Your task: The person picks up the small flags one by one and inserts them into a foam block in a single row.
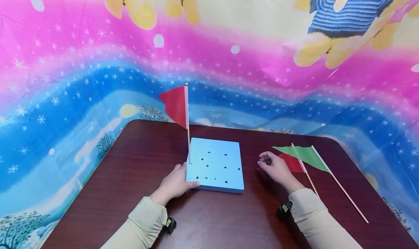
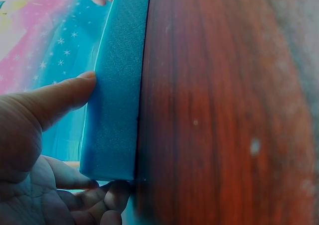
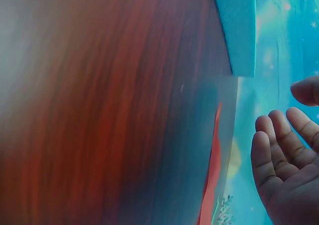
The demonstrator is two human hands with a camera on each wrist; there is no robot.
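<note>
A square light-blue block (image 1: pixel 216 161) with several small holes in its top lies on the table. My left hand (image 1: pixel 175 181) holds its near left corner; in the left wrist view the thumb (image 2: pixel 75 93) lies at the upper edge and the curled fingers touch the end. A red pennant flag (image 1: pixel 176 107) stands upright in a hole at the block's left edge. To the right of the block, my right hand (image 1: pixel 275 169) hovers with loosely bent fingers, holding nothing. Beside it a second red flag (image 1: pixel 291 163) lies partly hidden under a green flag (image 1: pixel 309 156).
The dark wood tabletop (image 1: pixel 108 205) has rounded far corners. Behind it hangs a printed cloth (image 1: pixel 229 78), which also runs down both sides. The green flag's stick (image 1: pixel 350 198) reaches toward the table's right edge.
</note>
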